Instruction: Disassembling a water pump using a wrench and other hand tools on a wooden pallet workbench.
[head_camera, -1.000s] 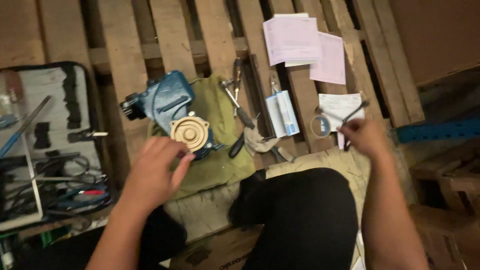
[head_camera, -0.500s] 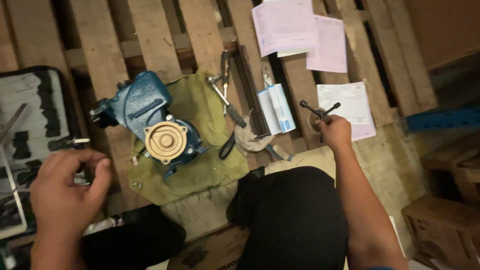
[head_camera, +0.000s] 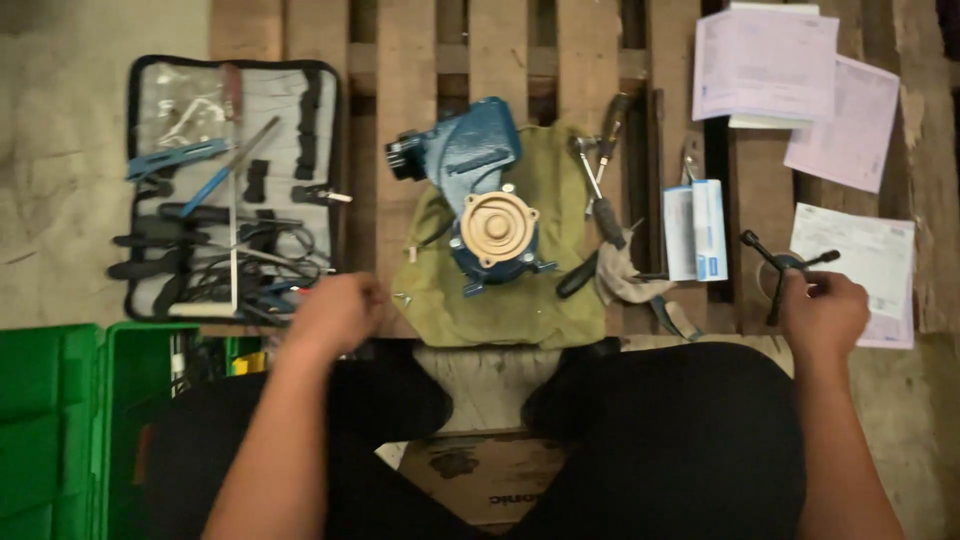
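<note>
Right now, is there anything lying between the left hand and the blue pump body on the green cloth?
Nothing visible blocks it. The left hand is beside the green cloth, and only bare pallet wood and cloth separate it from the blue pump body.

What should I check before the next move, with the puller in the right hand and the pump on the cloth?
1. Right hand on the three-armed puller: ok, fingers at its hub.
2. Left hand free: cannot tell, curled near the tool case.
3. Blue pump resting on the green cloth: ok.
4. Round tan cover facing up, unobstructed: ok.
5. Screwdrivers lying beside the pump: ok.
</note>
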